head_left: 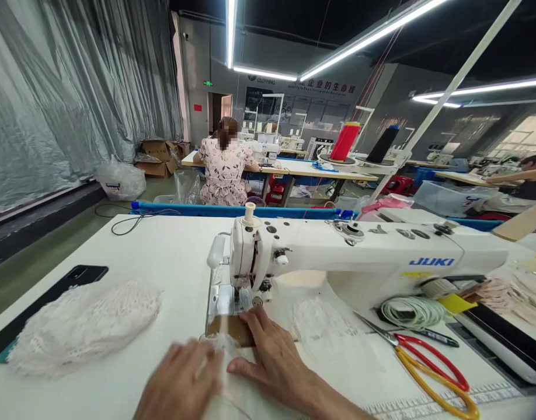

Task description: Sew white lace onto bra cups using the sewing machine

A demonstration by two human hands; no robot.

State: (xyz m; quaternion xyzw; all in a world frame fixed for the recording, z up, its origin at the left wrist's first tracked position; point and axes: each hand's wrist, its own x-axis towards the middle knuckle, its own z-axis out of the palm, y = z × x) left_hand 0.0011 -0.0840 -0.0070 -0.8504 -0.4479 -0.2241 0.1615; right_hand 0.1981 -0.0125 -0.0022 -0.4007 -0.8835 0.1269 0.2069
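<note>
A white sewing machine (303,251) stands on the table, its needle and presser foot (239,294) above a metal plate. Thin white lace fabric (226,344) lies in front of the foot, over a brown plate (237,329). My right hand (274,361) is laid on the fabric, fingers stretched toward the foot and thumb out to the left. My left hand (180,379), blurred by motion, has its fingers bent and closed at the fabric's left side. More white lace (324,318) lies under the machine arm, right of my right hand.
A heap of white lace (93,324) covers part of a black phone-like object (86,274) at left. Scissors (425,364) with red and yellow handles lie at right, near coiled pale green cord (412,312) and a ruler strip (491,394). A person (228,166) sits at another table ahead.
</note>
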